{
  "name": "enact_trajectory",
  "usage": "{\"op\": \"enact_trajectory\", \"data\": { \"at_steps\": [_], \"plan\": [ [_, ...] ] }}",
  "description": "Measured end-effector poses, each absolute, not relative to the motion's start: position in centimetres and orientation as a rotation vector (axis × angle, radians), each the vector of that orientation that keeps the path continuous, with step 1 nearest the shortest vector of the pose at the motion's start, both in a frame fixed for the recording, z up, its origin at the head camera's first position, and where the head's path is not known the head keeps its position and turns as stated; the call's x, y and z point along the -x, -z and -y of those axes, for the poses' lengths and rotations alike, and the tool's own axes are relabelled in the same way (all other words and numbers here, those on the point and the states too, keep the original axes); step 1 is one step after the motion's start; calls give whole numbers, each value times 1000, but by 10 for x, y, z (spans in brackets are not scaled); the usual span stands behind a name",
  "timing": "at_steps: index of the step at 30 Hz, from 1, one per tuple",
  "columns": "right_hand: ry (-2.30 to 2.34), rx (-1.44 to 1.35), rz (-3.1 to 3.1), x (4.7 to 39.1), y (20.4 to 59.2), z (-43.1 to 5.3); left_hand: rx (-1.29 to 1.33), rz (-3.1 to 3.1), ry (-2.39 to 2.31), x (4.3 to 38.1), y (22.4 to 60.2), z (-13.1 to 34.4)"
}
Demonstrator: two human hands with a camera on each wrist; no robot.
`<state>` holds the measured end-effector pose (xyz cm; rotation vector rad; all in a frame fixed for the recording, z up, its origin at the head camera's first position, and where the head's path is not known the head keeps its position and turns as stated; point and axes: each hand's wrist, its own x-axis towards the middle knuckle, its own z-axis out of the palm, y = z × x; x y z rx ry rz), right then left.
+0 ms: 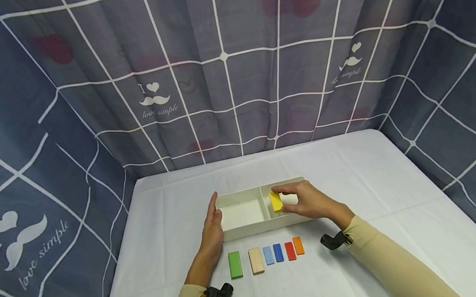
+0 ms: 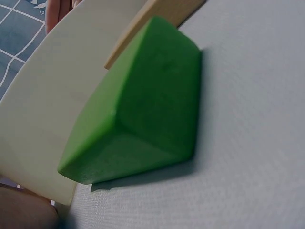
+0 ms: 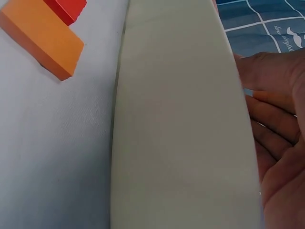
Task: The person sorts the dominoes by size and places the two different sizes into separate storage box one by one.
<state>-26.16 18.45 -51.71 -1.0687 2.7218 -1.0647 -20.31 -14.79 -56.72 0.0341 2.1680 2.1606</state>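
Observation:
A yellow block point(image 1: 276, 202) is pinched between the thumb and fingers of my right hand point(image 1: 309, 199), over the smaller right compartment of a cream divided box point(image 1: 250, 229). My left hand point(image 1: 210, 229) lies along the box's left end, its fingers pointing away from me and fairly straight. The box's front wall point(image 3: 181, 119) fills the middle of the right wrist view and hides the yellow block there. A green block point(image 2: 152, 95) looms large in the left wrist view, standing in front of the box.
In front of the box, a row runs rightward from the green block: a wooden block point(image 1: 256, 260), a light blue block point(image 1: 268, 255), a dark blue block point(image 1: 278, 253), a red block point(image 1: 290, 251) and an orange block point(image 1: 298, 245). A white cloth point(image 1: 172, 204) covers the table, with curtains point(image 1: 251, 80) around it.

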Motion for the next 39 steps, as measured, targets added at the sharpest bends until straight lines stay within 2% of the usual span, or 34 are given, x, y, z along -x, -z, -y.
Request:
{"op": "enact_trajectory", "data": {
  "at_steps": [39],
  "plan": [
    [968,1003,-2600,291,533,-157,-41,-2174,-2135,202,565,150]
  ]
}}
